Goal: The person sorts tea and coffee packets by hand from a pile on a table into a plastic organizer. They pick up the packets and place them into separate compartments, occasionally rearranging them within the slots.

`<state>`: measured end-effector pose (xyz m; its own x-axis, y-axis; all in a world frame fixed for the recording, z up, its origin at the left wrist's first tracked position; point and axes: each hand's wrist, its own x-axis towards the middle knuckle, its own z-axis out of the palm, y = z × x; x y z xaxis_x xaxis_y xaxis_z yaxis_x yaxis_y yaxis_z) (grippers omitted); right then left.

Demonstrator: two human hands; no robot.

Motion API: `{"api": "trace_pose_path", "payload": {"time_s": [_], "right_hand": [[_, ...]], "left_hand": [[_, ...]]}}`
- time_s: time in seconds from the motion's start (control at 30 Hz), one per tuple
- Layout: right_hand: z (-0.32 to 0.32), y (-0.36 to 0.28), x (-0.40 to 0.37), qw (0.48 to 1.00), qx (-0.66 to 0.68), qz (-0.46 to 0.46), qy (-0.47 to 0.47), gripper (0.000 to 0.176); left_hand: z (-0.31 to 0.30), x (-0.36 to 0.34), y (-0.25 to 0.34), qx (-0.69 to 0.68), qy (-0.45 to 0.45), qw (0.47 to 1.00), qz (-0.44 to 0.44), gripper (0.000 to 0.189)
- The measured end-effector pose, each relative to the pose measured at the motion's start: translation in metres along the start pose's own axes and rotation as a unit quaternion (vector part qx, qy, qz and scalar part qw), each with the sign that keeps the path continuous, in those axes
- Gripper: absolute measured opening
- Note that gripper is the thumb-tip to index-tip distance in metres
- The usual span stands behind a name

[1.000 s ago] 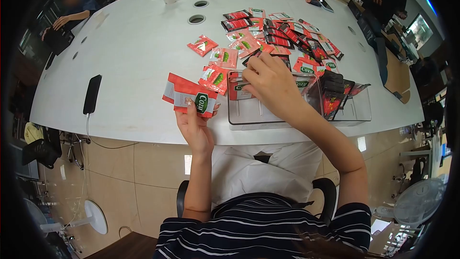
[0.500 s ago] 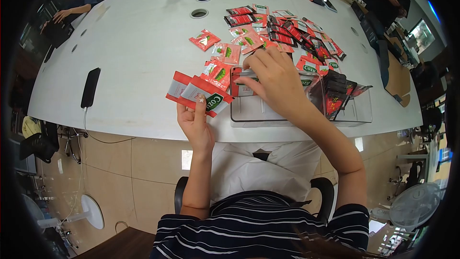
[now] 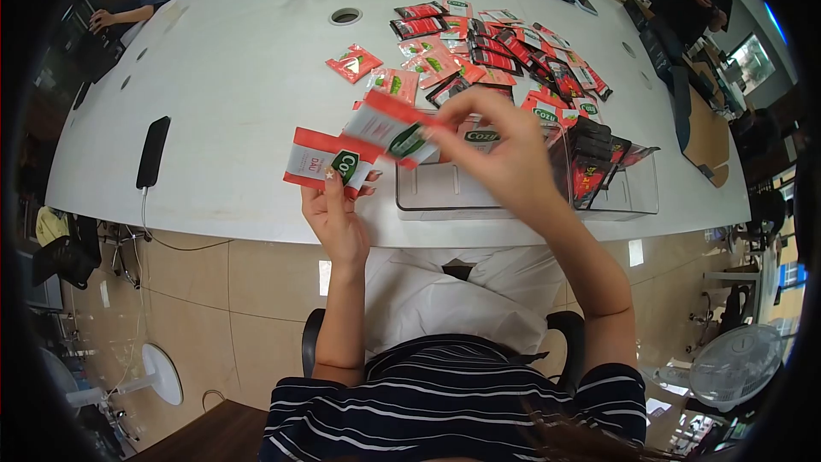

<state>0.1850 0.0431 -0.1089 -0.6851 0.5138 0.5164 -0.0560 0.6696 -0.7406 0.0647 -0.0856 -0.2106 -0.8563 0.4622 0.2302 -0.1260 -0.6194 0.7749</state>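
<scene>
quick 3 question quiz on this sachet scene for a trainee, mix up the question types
1. True or false: the left hand holds a stack of red-and-white sachets.
2. The right hand pinches: A a single sachet, B a spoon, C a key.
3. What black thing lies flat on the table, left of both hands?
Key: 1 true; 2 A; 3 a phone.

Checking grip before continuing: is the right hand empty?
No, the right hand pinches a red-and-white sachet beside the stack in the left hand.
</scene>
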Motion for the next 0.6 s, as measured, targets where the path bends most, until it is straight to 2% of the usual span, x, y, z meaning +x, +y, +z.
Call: {"api": "trace_pose_path", "payload": {"time_s": [0.03,0.13,0.17,0.3,0.4,0.6], "right_hand": [[-0.008,0.003,0.002,0.998,0.042,-0.031,0.035,0.013],[-0.037,-0.006,0.002,0.993,-0.055,-0.024,0.105,0.012],[-0.043,-0.005,0.0,0.993,-0.035,-0.005,0.114,0.012],[-0.052,0.009,-0.011,0.988,-0.148,-0.014,0.037,0.013],[-0.048,0.028,-0.017,0.948,-0.289,-0.125,-0.043,0.011],[-0.047,0.035,-0.014,0.921,-0.349,-0.165,-0.054,0.023]], "left_hand": [[0.0,0.0,0.0,0.018,-0.005,1.0,0.003,0.027],[-0.001,0.0,0.001,0.032,-0.011,0.999,-0.012,0.026],[0.0,0.0,0.001,0.029,0.0,1.0,-0.011,0.024],[0.001,0.001,0.0,0.022,0.011,1.0,-0.006,0.021],[-0.004,0.001,-0.003,0.031,-0.007,0.999,-0.005,0.02],[-0.003,0.001,-0.003,0.045,-0.009,0.999,-0.009,0.02]]}}
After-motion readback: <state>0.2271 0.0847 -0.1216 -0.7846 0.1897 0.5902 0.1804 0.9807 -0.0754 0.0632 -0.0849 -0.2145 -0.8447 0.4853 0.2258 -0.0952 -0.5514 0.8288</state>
